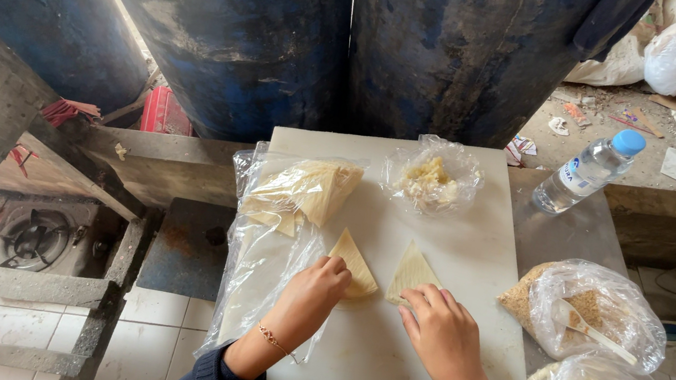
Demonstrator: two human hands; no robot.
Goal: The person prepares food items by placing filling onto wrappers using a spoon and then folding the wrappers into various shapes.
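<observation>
Two triangular pastry sheets lie on the white board [420,357] — the left sheet [354,262] under the left hand [320,291]'s curled fingertips, the right sheet [413,273] under the right hand [442,333]'s pressed, slightly spread fingers. Just beyond the fingers sit a bag of pastry sheets [301,193] and a bag of filling [432,180].

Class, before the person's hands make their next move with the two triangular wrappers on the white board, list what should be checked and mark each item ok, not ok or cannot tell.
1. Left hand rests on the left triangular wrapper: ok.
2. Right hand touches the right triangular wrapper: ok.
3. The two wrappers lie apart, not overlapping: ok.
4. Bag of filling lies open on the white board, ahead of the hands: ok.
5. Bag of spare wrappers lies within the left hand's reach: ok, as far as can be judged.
6. Wrappers already filled: cannot tell.
</observation>
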